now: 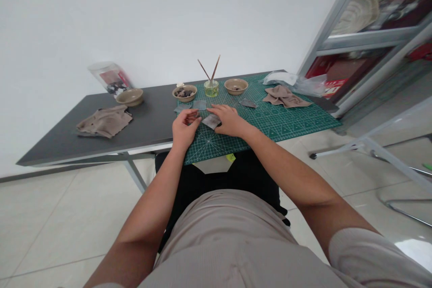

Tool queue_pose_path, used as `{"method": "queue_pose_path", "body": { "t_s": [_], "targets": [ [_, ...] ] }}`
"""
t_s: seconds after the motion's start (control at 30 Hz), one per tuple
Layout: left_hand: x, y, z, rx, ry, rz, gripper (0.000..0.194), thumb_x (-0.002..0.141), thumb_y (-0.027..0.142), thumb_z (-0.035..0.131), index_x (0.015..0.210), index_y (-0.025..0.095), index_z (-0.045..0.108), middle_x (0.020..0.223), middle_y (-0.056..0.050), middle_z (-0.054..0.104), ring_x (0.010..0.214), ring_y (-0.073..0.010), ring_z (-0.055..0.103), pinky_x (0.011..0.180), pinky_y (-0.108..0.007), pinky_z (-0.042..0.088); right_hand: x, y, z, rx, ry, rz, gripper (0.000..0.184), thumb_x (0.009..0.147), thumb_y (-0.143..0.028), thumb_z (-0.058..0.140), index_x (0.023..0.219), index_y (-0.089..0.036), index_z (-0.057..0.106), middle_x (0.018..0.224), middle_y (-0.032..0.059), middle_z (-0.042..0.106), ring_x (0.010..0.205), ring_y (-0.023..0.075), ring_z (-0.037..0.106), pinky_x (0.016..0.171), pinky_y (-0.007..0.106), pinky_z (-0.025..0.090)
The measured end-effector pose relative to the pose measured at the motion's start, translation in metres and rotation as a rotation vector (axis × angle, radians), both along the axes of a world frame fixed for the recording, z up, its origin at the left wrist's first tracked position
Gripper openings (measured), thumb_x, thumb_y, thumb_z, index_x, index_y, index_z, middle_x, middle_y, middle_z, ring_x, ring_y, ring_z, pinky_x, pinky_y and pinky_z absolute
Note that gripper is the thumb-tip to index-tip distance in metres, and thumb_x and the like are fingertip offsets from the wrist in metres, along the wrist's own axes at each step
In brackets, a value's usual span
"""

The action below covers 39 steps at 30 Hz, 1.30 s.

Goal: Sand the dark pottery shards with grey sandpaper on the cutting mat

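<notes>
The grey square (211,121) lies on the green mat (209,143), between the hands — it looks thin and light, likely a bit stiff but easy to crease or tear. The right hand (232,120) is open around its side, thumb and fingers apart; the left hand (183,130) is half-curled, and whether it grips anything I can't tell. Best to pinch the square lightly by opposite edges — squeezing the middle could buckle it
</notes>
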<state>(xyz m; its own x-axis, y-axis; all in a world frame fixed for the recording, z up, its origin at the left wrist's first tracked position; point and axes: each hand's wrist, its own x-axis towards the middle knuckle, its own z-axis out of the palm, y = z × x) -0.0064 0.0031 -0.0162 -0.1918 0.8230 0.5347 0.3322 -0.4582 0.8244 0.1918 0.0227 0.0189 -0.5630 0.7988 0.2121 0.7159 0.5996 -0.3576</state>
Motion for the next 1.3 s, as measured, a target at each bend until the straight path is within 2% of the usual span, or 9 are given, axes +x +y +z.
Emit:
{"method": "queue_pose_path", "body": {
  "t_s": [0.13, 0.23, 0.33, 0.4, 0.5, 0.67, 0.8, 1.03, 1.3],
  "targets": [
    [0.001, -0.001, 0.002, -0.021, 0.085, 0.008, 0.019, 0.075, 0.026, 0.075, 0.093, 0.021, 0.071, 0.083, 0.000, 0.068, 0.069, -0.0131, 0.062, 0.071, -0.029, 0.054, 0.005, -0.001, 0.005, -0.069, -0.016, 0.022, 0.089, 0.067, -0.026, 0.081, 0.150, -0.024, 0.047, 0.163, 0.0138, 0.036, 0.147, 0.0404, 0.032, 0.115, 0.064, 0.028],
    [0.002, -0.002, 0.005, -0.033, 0.134, 0.027, 0.017, 0.073, 0.023, 0.076, 0.089, 0.021, 0.071, 0.083, 0.001, 0.067, 0.068, -0.0127, 0.059, 0.070, -0.028, 0.052, -0.001, -0.007, 0.004, -0.030, 0.140, -0.016, 0.071, 0.075, -0.034, 0.079, 0.142, -0.023, 0.056, 0.153, 0.0134, 0.050, 0.141, 0.0373, 0.042, 0.112, 0.060, 0.034],
    [0.004, -0.004, 0.007, -0.032, 0.229, 0.030, 0.015, 0.072, 0.014, 0.071, 0.086, 0.021, 0.069, 0.082, 0.002, 0.066, 0.068, -0.0123, 0.057, 0.070, -0.028, 0.050, -0.014, -0.015, 0.002, 0.006, 0.357, -0.040, 0.041, 0.087, -0.035, 0.070, 0.124, -0.018, 0.067, 0.125, 0.0118, 0.069, 0.119, 0.0274, 0.060, 0.104, 0.046, 0.044],
    [0.005, -0.007, 0.009, -0.029, 0.296, 0.031, 0.017, 0.071, 0.010, 0.066, 0.084, 0.021, 0.068, 0.081, 0.002, 0.064, 0.069, -0.0126, 0.056, 0.070, -0.027, 0.048, -0.023, -0.019, 0.001, -0.028, 0.437, -0.044, 0.027, 0.088, -0.032, 0.070, 0.110, -0.016, 0.070, 0.108, 0.0094, 0.074, 0.101, 0.0219, 0.067, 0.094, 0.037, 0.050],
    [0.007, -0.010, 0.012, -0.026, 0.382, 0.040, 0.018, 0.070, 0.007, 0.062, 0.081, 0.021, 0.066, 0.081, 0.001, 0.062, 0.072, -0.0143, 0.056, 0.071, -0.028, 0.047, -0.031, -0.019, 0.000, -0.101, 0.497, -0.084, 0.021, 0.085, -0.029, 0.073, 0.102, -0.016, 0.070, 0.096, 0.0063, 0.075, 0.086, 0.0182, 0.069, 0.082, 0.031, 0.051],
    [0.012, -0.010, 0.010, -0.049, 0.508, 0.013, 0.014, 0.076, 0.010, 0.060, 0.083, 0.022, 0.062, 0.087, -0.002, 0.064, 0.083, -0.0189, 0.059, 0.078, -0.032, 0.048, -0.034, -0.015, 0.000, -0.136, 0.465, -0.183, 0.018, 0.084, -0.028, 0.073, 0.098, -0.017, 0.069, 0.092, 0.0058, 0.076, 0.087, 0.0199, 0.071, 0.081, 0.032, 0.051],
    [0.014, -0.008, 0.006, -0.097, 0.500, 0.025, 0.029, 0.078, 0.017, 0.064, 0.107, 0.023, 0.061, 0.096, -0.004, 0.068, 0.090, -0.0219, 0.061, 0.083, -0.036, 0.050, -0.029, -0.013, 0.004, -0.029, 0.378, -0.268, 0.021, 0.081, -0.022, 0.070, 0.101, -0.016, 0.069, 0.093, 0.0073, 0.075, 0.086, 0.0213, 0.069, 0.079, 0.032, 0.050],
    [0.018, -0.012, 0.017, -0.165, 0.923, 0.025, 0.020, 0.088, 0.032, 0.060, 0.105, 0.022, 0.067, 0.111, -0.010, 0.067, 0.112, -0.0317, 0.056, 0.091, -0.047, 0.046, -0.012, -0.006, -0.002, 0.024, 0.160, -0.139, 0.016, 0.085, -0.017, 0.066, 0.096, -0.017, 0.077, 0.097, 0.0074, 0.075, 0.092, 0.0202, 0.066, 0.085, 0.031, 0.048],
    [0.014, -0.017, 0.018, -0.206, 0.993, 0.002, 0.029, 0.096, 0.037, 0.053, 0.116, 0.024, 0.069, 0.122, -0.010, 0.065, 0.117, -0.0316, 0.054, 0.093, -0.047, 0.046, -0.007, -0.010, -0.008, 0.086, 0.087, -0.078, 0.011, 0.089, -0.021, 0.067, 0.087, -0.018, 0.078, 0.093, 0.0065, 0.076, 0.093, 0.0198, 0.066, 0.087, 0.030, 0.046]
  ]
}}
